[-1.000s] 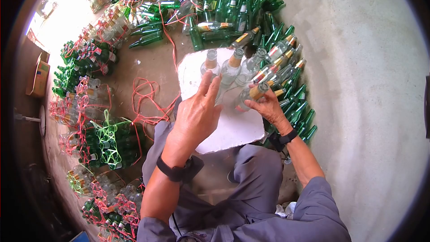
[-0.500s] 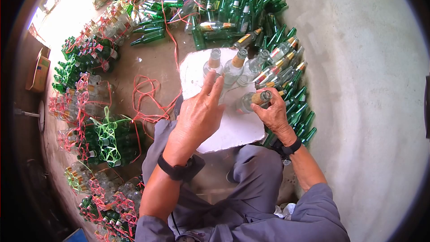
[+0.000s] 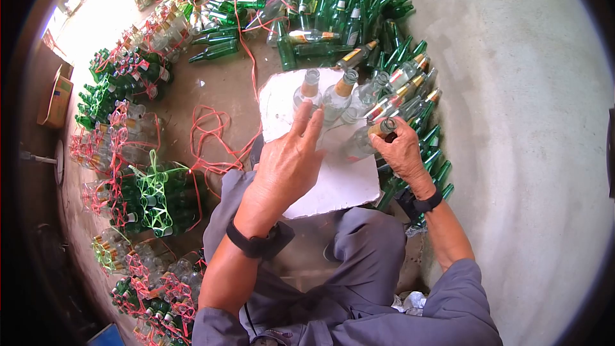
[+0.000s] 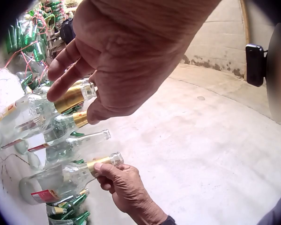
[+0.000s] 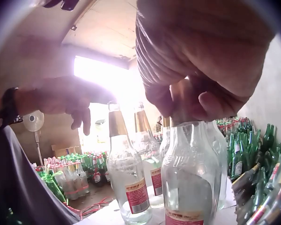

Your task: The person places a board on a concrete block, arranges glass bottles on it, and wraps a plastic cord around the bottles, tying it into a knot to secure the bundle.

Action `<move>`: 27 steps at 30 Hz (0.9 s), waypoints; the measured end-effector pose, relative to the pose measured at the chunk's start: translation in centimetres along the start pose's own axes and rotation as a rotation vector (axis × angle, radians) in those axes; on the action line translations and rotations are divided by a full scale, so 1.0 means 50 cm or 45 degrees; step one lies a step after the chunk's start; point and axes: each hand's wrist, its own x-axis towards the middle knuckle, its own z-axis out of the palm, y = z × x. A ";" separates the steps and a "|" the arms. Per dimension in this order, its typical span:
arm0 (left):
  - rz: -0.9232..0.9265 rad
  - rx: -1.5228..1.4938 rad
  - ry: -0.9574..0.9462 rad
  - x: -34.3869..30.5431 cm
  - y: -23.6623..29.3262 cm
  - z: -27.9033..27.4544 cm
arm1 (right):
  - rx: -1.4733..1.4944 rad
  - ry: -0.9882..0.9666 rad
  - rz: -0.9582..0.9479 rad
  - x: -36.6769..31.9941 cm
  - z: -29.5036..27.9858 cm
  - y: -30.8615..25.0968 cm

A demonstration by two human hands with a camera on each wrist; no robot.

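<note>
1. A person's right hand (image 3: 407, 154) pinches the neck of a clear glass bottle (image 3: 360, 145) between thumb and curled fingers. The left hand (image 3: 288, 166) reaches over with fingers extended, index and middle close together, by the neck of another clear bottle (image 3: 307, 97). Whether it touches the glass, the pictures cannot tell.

2. The pinched bottle, upright in the right wrist view, is over the right side of a white board (image 3: 333, 182), near three other clear bottles grouped at its far side. Whether its base rests on the board is hard to tell.

3. A firm pinch high on the neck, just below the mouth, looks right for steering such a bottle; lower contact could steady a swinging base.

4. Glass appears best brought in slowly and level, base flat before the fingers loosen, since a knock could topple the row or chip a rim.

5. The left hand is well placed to steady the nearest bottle, using light contact rather than a push.

6. Beyond the board's right edge, loose green bottles (image 3: 419, 115) lie close by the wall (image 3: 506, 122); the right wrist would do well to clear them.
</note>
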 end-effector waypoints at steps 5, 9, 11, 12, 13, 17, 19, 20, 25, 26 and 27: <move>-0.006 -0.011 0.001 0.000 0.003 -0.002 | -0.039 0.028 -0.145 0.038 -0.008 0.004; -0.016 0.001 -0.017 0.003 0.007 -0.003 | -0.087 -0.028 -0.104 0.068 -0.012 0.026; -0.002 0.005 0.001 0.002 0.005 -0.001 | -0.077 -0.024 -0.103 0.080 -0.014 0.044; -0.001 0.005 -0.003 0.000 0.004 0.000 | -0.012 -0.039 -0.045 0.083 -0.018 0.046; -0.003 0.011 -0.007 0.000 0.004 0.001 | 0.052 -0.051 0.015 0.086 -0.023 0.049; -0.008 0.004 -0.017 0.003 0.006 -0.001 | 0.087 -0.098 0.039 0.098 -0.043 0.058; -0.020 0.006 -0.039 0.004 0.012 -0.007 | 0.043 -0.081 -0.025 0.099 -0.043 0.063; -0.040 0.009 -0.056 0.005 0.014 -0.008 | -0.001 -0.071 -0.096 0.100 -0.043 0.065; -0.039 0.011 -0.057 0.004 0.019 -0.008 | 0.080 -0.035 0.085 0.080 -0.030 0.080; -0.048 0.020 -0.066 0.005 0.020 -0.008 | 0.092 0.033 0.066 0.075 -0.026 0.086; -0.045 0.020 -0.070 0.005 0.020 -0.006 | 0.093 0.037 0.070 0.070 -0.024 0.084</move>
